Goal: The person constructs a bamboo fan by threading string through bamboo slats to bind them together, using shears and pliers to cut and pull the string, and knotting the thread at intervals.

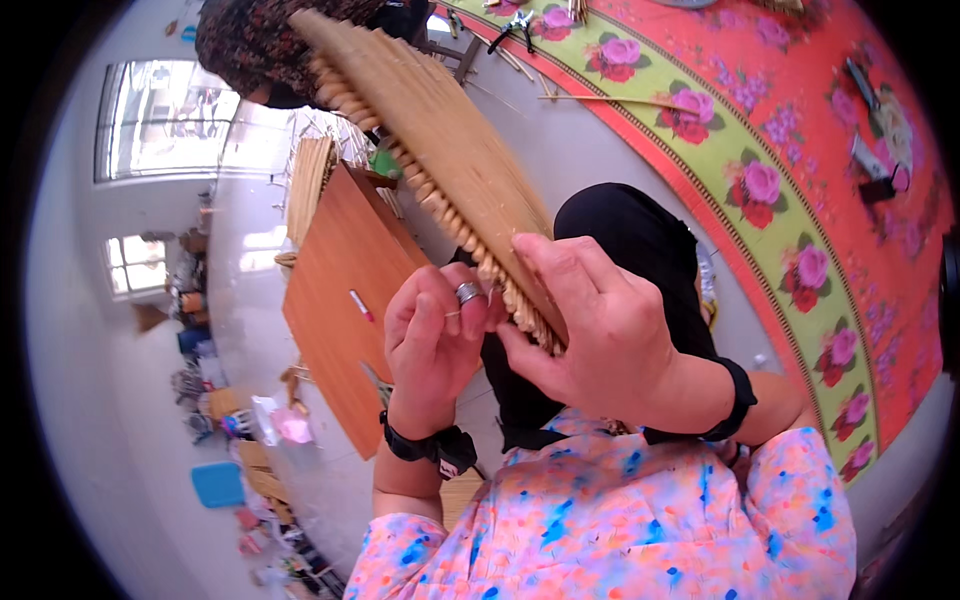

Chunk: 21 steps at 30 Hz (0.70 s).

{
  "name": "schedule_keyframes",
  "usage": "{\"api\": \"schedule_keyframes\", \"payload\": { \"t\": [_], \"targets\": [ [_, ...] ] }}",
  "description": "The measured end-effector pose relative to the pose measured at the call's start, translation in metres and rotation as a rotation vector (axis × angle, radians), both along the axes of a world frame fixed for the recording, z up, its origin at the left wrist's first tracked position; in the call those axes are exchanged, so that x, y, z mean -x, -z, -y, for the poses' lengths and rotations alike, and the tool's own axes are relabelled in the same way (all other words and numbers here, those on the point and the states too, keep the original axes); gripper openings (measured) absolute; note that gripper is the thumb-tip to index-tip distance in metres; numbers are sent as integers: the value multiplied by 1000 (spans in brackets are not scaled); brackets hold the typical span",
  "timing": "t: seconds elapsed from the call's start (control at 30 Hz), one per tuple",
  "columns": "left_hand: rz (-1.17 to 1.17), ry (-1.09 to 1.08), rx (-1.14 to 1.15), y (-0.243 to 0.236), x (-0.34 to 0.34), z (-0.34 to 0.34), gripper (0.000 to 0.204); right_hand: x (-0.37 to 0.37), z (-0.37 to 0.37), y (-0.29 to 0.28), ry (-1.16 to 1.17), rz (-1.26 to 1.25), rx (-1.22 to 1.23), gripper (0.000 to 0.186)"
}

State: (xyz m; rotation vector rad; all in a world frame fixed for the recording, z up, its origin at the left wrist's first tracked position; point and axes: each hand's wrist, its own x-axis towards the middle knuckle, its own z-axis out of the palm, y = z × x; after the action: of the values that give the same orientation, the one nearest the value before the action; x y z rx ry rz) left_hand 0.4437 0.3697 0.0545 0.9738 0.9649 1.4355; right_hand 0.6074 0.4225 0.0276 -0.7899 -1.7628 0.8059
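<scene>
A long, flat straw panel (445, 130) slants from the upper left down to my hands. Thick, rounded straw bundles (430, 190) line its left edge in a row. My right hand (610, 330) grips the near end, thumb beneath the bundled edge and fingers over the flat face. Beside that edge, my left hand (435, 330) has its fingers curled and pinched together, a ring on one of them. A thin pale strand (453, 313) shows at these fingers; its full run is hidden. Both wrists wear black bands.
An orange-brown board (345, 290) at the left bears a marker (361, 305) and scissors (377, 383). Straw bundles (308, 190) lie behind it. Pliers (512, 32) rest on the flowered red cloth (790, 130) at the right. Another person (270, 45) sits at the far left.
</scene>
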Motion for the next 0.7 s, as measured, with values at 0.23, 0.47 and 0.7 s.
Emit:
{"api": "schedule_keyframes", "payload": {
  "t": [0.23,0.47,0.7],
  "targets": [
    [113,24,-161,6,-2,-4,30,1,8,-13,68,264,7,44],
    [458,183,-173,29,6,5,29,-3,21,-5,89,316,-17,40],
    [-330,-42,-97,29,63,26,20,-4,23,-12,175,501,-135,38]
  ]
}}
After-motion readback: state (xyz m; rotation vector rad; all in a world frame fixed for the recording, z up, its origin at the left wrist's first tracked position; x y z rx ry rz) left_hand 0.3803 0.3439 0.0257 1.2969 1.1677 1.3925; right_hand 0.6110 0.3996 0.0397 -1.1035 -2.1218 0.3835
